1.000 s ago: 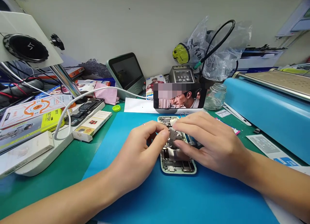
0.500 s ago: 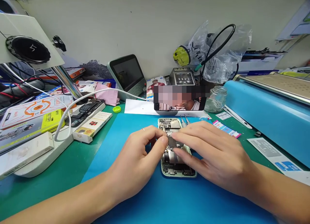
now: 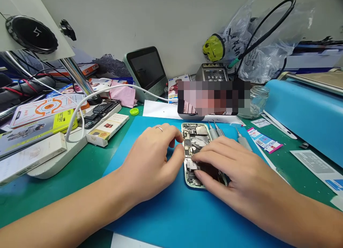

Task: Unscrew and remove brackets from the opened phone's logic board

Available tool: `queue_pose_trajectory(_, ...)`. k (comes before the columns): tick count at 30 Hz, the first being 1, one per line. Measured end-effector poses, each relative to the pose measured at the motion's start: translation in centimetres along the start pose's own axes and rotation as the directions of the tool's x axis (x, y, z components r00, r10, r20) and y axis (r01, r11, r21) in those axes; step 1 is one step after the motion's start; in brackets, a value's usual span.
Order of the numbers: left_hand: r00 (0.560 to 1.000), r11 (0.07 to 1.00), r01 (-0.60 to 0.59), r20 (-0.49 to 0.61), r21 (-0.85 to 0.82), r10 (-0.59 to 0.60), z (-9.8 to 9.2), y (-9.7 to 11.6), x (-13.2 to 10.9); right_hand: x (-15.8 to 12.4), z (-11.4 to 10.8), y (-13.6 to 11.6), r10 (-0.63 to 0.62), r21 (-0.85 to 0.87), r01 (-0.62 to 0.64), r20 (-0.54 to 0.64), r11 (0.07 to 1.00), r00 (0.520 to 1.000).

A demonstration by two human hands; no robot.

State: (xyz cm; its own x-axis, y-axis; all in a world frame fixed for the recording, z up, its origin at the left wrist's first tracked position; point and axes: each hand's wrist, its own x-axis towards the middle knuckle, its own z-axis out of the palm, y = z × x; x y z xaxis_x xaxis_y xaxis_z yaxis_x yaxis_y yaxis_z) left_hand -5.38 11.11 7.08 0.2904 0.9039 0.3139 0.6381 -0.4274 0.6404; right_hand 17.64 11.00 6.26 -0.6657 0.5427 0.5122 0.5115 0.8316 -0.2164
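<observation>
An opened phone (image 3: 193, 133) with its circuit boards bare lies on a blue mat (image 3: 166, 212) in the middle. My left hand (image 3: 154, 157) is curled, a ring on one finger, with the thumb and fingertips against the phone's left edge. My right hand (image 3: 232, 167) lies over the phone's lower half, its fingers stretched flat and the fingertips pressing on a small metal plate (image 3: 192, 164) inside the phone.
Thin screwdrivers (image 3: 215, 132) lie just behind the phone. A propped phone playing video (image 3: 214, 102), a glass jar (image 3: 258, 99) and a small screen (image 3: 146, 71) stand at the back. Boxes (image 3: 107, 128) and a white cable (image 3: 77, 114) crowd the left; a blue machine (image 3: 308, 112) is at the right.
The small metal plate held up between both hands has come down into the phone. My right fingers now lie flat on it. The view has shifted closer and lower.
</observation>
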Motion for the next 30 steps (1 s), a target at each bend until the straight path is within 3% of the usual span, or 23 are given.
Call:
queue_pose_trajectory(8, 0.984, 0.997, -0.060, 0.169, 0.049, 0.051, 0.7, -0.2, -0.4, 0.2, 0.2, -0.3, 0.102, 0.074, -0.104, 0.022, 0.992, 0.995)
queue_pose_trajectory(24, 0.973, 0.994, -0.099, 0.213, 0.049, 0.087, 0.8, -0.5, -0.6, 0.1, 0.2, -0.4, 0.195, 0.117, -0.200, 0.053, 0.973, 0.979)
queue_pose_trajectory(30, 0.970, 0.990, -0.127, 0.214, 0.054, 0.113, 0.9, -0.4, -0.6, 0.4, -0.5, -1.1, 0.298, 0.136, -0.323, 0.173, 0.937, 0.939)
